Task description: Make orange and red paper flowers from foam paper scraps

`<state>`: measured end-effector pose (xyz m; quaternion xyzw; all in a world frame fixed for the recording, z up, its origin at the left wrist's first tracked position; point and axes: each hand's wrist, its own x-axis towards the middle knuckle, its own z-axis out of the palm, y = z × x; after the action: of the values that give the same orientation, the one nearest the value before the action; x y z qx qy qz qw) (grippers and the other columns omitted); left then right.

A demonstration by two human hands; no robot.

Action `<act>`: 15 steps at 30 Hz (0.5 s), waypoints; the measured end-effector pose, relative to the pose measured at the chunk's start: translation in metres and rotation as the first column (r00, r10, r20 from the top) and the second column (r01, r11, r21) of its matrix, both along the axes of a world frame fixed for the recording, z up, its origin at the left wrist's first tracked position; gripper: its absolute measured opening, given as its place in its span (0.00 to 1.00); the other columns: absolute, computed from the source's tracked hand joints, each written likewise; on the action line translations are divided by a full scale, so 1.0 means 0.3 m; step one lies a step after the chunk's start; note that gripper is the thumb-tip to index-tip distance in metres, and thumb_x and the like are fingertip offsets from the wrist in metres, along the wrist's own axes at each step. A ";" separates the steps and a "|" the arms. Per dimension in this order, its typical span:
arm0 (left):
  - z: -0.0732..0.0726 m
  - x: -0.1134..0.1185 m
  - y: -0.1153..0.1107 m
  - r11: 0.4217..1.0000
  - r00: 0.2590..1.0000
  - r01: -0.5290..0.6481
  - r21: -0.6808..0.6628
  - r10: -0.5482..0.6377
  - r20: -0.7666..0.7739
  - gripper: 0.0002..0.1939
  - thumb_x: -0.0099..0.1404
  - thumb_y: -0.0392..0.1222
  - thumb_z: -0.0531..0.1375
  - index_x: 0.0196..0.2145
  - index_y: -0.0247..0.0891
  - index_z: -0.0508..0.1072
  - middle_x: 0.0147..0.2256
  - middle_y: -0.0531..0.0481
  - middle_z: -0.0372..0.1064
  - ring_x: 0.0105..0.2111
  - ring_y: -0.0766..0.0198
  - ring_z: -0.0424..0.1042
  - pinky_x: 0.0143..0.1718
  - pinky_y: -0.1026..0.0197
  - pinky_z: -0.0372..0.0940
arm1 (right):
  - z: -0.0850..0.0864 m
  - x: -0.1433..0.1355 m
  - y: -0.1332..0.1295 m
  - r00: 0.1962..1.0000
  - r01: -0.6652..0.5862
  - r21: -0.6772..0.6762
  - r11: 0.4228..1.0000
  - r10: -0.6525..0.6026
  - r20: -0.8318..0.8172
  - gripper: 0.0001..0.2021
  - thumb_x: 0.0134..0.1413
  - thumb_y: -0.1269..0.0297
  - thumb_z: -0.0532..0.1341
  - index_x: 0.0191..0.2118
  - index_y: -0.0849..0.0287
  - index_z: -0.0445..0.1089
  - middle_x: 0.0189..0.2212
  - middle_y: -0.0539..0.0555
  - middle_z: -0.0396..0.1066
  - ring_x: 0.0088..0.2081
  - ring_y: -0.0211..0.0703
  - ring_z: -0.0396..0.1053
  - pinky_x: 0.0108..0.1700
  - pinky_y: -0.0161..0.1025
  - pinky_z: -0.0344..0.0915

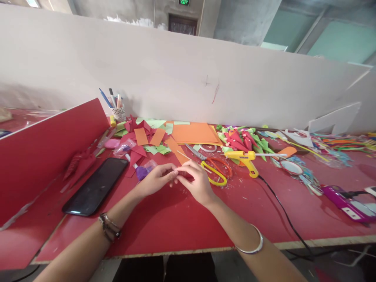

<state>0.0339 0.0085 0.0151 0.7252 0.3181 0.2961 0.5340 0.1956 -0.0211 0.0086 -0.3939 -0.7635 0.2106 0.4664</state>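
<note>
Both hands meet over the middle of the red table, fingertips pinched together. My left hand (pixel 157 179) has its thumb and fingers pressed closed; whatever lies between them is too small to make out. My right hand (pixel 196 182) is also closed in a pinch against the left fingertips, and what it grips is hidden. A thin pale strip (pixel 184 155) shows just above the right fingers. Scissors with orange and yellow handles (pixel 217 178) lie beside the right hand. Purple material in a clear bag (pixel 143 170) is next to the left hand.
A black phone (pixel 96 186) lies at left by a red divider (pixel 49 156). Behind the hands are orange sheets (pixel 194 133) and red folded paper (pixel 136 156). A yellow glue gun (pixel 243 158) trails its cable at right, near a purple power strip (pixel 349 203).
</note>
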 end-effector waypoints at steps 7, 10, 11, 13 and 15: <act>0.004 0.001 -0.003 0.998 0.999 -0.016 -0.066 0.018 0.042 0.13 0.60 0.48 0.52 0.27 0.35 0.65 0.22 0.55 0.61 0.21 0.71 0.62 0.25 0.67 0.58 | 0.017 -0.004 -0.006 1.000 0.016 0.005 1.000 -0.016 0.017 0.05 0.53 0.67 0.54 0.35 0.55 0.65 0.30 0.51 0.63 0.32 0.38 0.63 0.33 0.35 0.61; 0.006 0.005 -0.003 0.993 0.999 0.004 -0.120 0.003 0.053 0.13 0.60 0.48 0.52 0.27 0.35 0.65 0.21 0.56 0.60 0.20 0.73 0.60 0.23 0.69 0.56 | 0.021 -0.008 -0.011 1.000 0.009 -0.014 1.000 -0.009 -0.019 0.04 0.53 0.67 0.54 0.34 0.56 0.65 0.29 0.51 0.63 0.32 0.38 0.62 0.34 0.35 0.61; 0.005 0.006 -0.002 0.990 0.998 0.005 -0.138 0.003 0.059 0.13 0.60 0.49 0.52 0.27 0.35 0.65 0.21 0.56 0.60 0.19 0.73 0.59 0.22 0.69 0.55 | 0.021 -0.010 -0.013 0.999 0.003 -0.024 1.000 -0.004 -0.040 0.04 0.53 0.67 0.54 0.34 0.56 0.64 0.30 0.51 0.63 0.32 0.38 0.63 0.33 0.35 0.61; 0.001 0.006 0.000 0.987 0.997 -0.003 -0.164 0.015 0.075 0.14 0.60 0.49 0.53 0.27 0.35 0.64 0.20 0.57 0.59 0.19 0.74 0.58 0.21 0.69 0.54 | 0.017 -0.016 -0.014 0.995 -0.002 -0.056 0.998 -0.003 -0.098 0.04 0.53 0.67 0.53 0.33 0.56 0.64 0.29 0.51 0.63 0.32 0.38 0.63 0.33 0.35 0.61; -0.005 0.004 0.005 0.984 0.995 -0.020 -0.179 0.037 0.093 0.14 0.59 0.50 0.53 0.27 0.35 0.64 0.21 0.57 0.59 0.18 0.74 0.57 0.21 0.69 0.54 | 0.012 -0.019 -0.010 0.984 0.001 -0.106 0.994 -0.020 -0.177 0.04 0.53 0.65 0.53 0.32 0.56 0.64 0.29 0.51 0.63 0.31 0.38 0.63 0.32 0.34 0.61</act>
<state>0.0351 0.0099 0.0137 0.6551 0.3275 0.3085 0.6069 0.1899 -0.0241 0.0121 -0.4014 -0.7046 0.2824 0.5125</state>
